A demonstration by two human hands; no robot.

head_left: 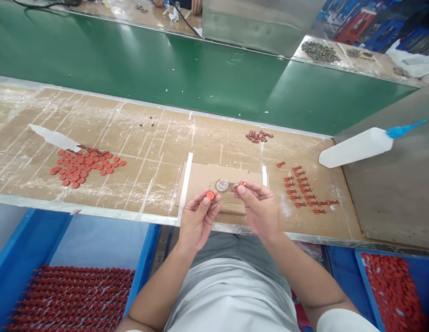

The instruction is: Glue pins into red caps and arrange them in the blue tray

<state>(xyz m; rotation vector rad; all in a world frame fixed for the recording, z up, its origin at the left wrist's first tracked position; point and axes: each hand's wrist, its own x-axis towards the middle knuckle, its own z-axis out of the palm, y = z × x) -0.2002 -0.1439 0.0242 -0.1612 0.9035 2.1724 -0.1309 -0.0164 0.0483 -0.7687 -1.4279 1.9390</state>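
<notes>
Between thumb and fingers my left hand (199, 216) holds a round red disc (210, 195) above the front edge of a cardboard pad (200, 177). My right hand (259, 205) pinches a small red and dark part (240, 185), just to the right of the disc and apart from it. Between the hands a round, greyish, coin-like piece (222, 185) shows over the pad. A loose pile of red discs (78, 167) lies at the left of the table. Rows of small red assembled pieces (300, 186) lie right of my right hand.
A white bottle with a blue nozzle (358, 147) leans against a metal panel (394, 184). Small dark-red parts (259, 136) lie behind the pad. Blue trays with red pieces (76, 295) (394, 286) sit below the table. Beyond the green strip (148, 69), another person's hands (196, 6) show.
</notes>
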